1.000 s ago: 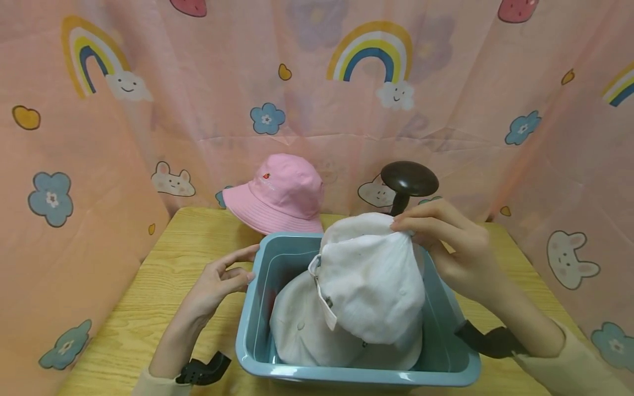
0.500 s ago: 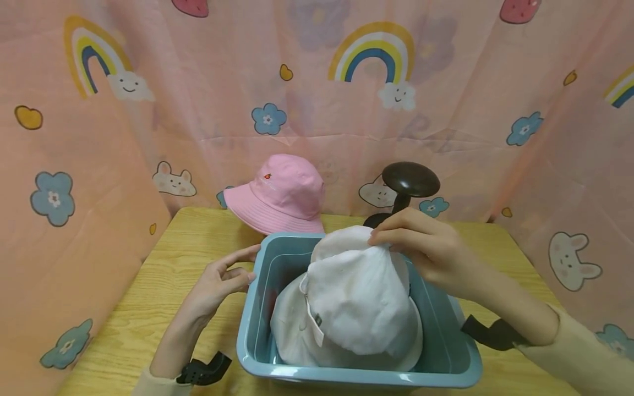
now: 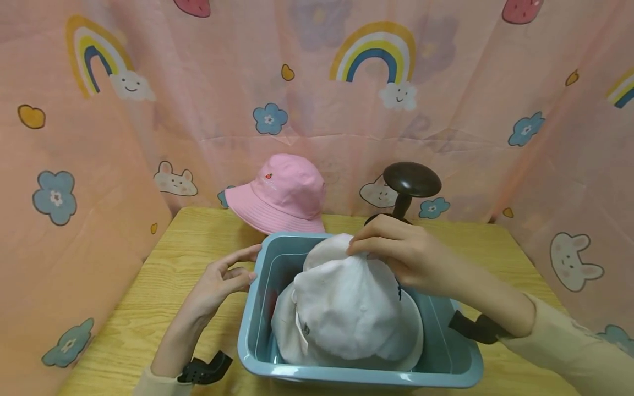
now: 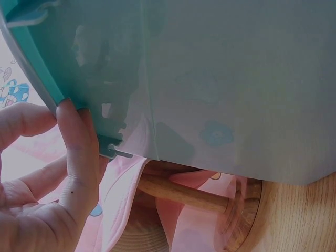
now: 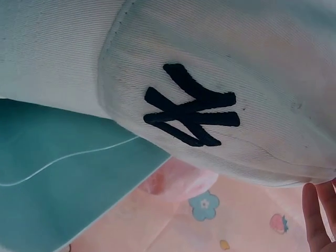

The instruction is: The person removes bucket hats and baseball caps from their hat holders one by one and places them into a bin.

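My right hand pinches the crown of a white baseball cap and holds it over the light blue plastic bin. In the right wrist view, dark embroidered letters show on the front of the cap, with fingertips at its edge. Another white hat lies in the bin beneath it, mostly covered. At the bin's left side, my left hand grips the rim by thumb and fingers; the left wrist view shows the hand at that lip.
A pink bucket hat sits behind the bin, on a wooden stand seen in the left wrist view. A dark round-topped stand rises at the back right of the wood-grain table. A patterned pink curtain hangs around.
My right hand has moved left and down with the white cap, which now covers more of the hat below. The left hand stays at the bin's rim.
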A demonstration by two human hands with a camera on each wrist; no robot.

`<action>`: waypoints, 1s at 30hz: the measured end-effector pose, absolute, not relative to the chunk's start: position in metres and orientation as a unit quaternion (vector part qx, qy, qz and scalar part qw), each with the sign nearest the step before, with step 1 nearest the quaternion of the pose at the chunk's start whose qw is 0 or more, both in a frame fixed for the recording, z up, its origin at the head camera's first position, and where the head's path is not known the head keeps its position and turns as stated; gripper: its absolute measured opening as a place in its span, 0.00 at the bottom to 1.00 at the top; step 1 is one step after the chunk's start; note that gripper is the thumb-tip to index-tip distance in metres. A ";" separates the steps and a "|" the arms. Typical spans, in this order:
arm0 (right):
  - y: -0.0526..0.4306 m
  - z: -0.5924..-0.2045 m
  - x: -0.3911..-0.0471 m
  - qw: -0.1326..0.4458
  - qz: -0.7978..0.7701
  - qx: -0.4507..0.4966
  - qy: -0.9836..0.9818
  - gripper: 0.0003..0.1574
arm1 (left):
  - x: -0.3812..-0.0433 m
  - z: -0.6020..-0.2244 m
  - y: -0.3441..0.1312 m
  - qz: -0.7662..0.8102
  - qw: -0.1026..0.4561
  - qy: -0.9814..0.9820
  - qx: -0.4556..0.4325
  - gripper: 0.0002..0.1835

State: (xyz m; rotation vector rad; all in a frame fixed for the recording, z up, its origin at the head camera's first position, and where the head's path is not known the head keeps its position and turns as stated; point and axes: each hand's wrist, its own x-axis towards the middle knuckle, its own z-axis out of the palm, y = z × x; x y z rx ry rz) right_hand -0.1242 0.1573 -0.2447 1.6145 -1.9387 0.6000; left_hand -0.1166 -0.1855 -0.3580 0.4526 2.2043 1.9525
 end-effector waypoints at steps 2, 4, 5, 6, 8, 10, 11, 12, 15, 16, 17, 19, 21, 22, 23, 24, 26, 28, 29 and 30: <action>0.155 -0.246 -0.125 0.265 0.222 0.602 -0.720 0.17 | -0.117 -0.359 -0.186 0.654 0.084 0.737 0.147 0.29; 0.154 -0.248 -0.125 0.256 0.217 0.604 -0.723 0.18 | -0.117 -0.360 -0.187 0.656 0.087 0.736 0.144 0.29; 0.153 -0.248 -0.126 0.250 0.214 0.604 -0.726 0.18 | -0.117 -0.360 -0.187 0.657 0.088 0.735 0.143 0.29; 0.152 -0.249 -0.126 0.244 0.211 0.603 -0.730 0.18 | -0.117 -0.360 -0.187 0.658 0.090 0.734 0.142 0.29; 0.151 -0.250 -0.125 0.226 0.203 0.599 -0.741 0.20 | -0.117 -0.361 -0.188 0.660 0.092 0.732 0.141 0.29; 0.150 -0.251 -0.125 0.211 0.193 0.595 -0.751 0.21 | -0.117 -0.361 -0.188 0.660 0.093 0.732 0.142 0.30; 0.149 -0.251 -0.124 0.203 0.189 0.593 -0.756 0.21 | -0.117 -0.360 -0.188 0.661 0.094 0.731 0.141 0.30; 0.149 -0.252 -0.124 0.196 0.187 0.593 -0.758 0.20 | -0.117 -0.360 -0.188 0.661 0.094 0.731 0.141 0.30; 0.146 -0.255 -0.125 0.185 0.184 0.599 -0.757 0.20 | -0.117 -0.359 -0.187 0.662 0.095 0.730 0.139 0.30; 0.145 -0.256 -0.125 0.183 0.185 0.602 -0.755 0.20 | -0.117 -0.359 -0.188 0.662 0.095 0.731 0.139 0.30; 0.144 -0.257 -0.126 0.181 0.185 0.605 -0.753 0.19 | -0.118 -0.359 -0.187 0.662 0.095 0.731 0.138 0.30; 0.142 -0.259 -0.127 0.179 0.185 0.611 -0.748 0.18 | -0.118 -0.359 -0.187 0.660 0.094 0.732 0.142 0.30; 0.140 -0.260 -0.127 0.176 0.183 0.613 -0.748 0.17 | -0.118 -0.360 -0.187 0.658 0.092 0.733 0.145 0.30; 0.139 -0.261 -0.128 0.173 0.183 0.614 -0.748 0.19 | -0.118 -0.360 -0.187 0.657 0.091 0.734 0.145 0.30; 0.138 -0.262 -0.128 0.169 0.181 0.614 -0.749 0.21 | -0.118 -0.359 -0.187 0.657 0.091 0.734 0.145 0.29; 0.137 -0.262 -0.129 0.166 0.180 0.614 -0.750 0.24 | -0.118 -0.359 -0.187 0.657 0.090 0.734 0.145 0.29; 0.135 -0.263 -0.130 0.158 0.178 0.612 -0.754 0.26 | -0.118 -0.359 -0.187 0.657 0.089 0.735 0.145 0.29; 0.134 -0.264 -0.130 0.152 0.176 0.612 -0.756 0.26 | -0.118 -0.359 -0.187 0.657 0.089 0.734 0.146 0.29; 0.133 -0.264 -0.131 0.150 0.174 0.612 -0.757 0.26 | -0.118 -0.359 -0.187 0.657 0.088 0.734 0.148 0.29; 0.132 -0.265 -0.131 0.148 0.174 0.613 -0.756 0.27 | -0.118 -0.359 -0.187 0.657 0.087 0.734 0.149 0.29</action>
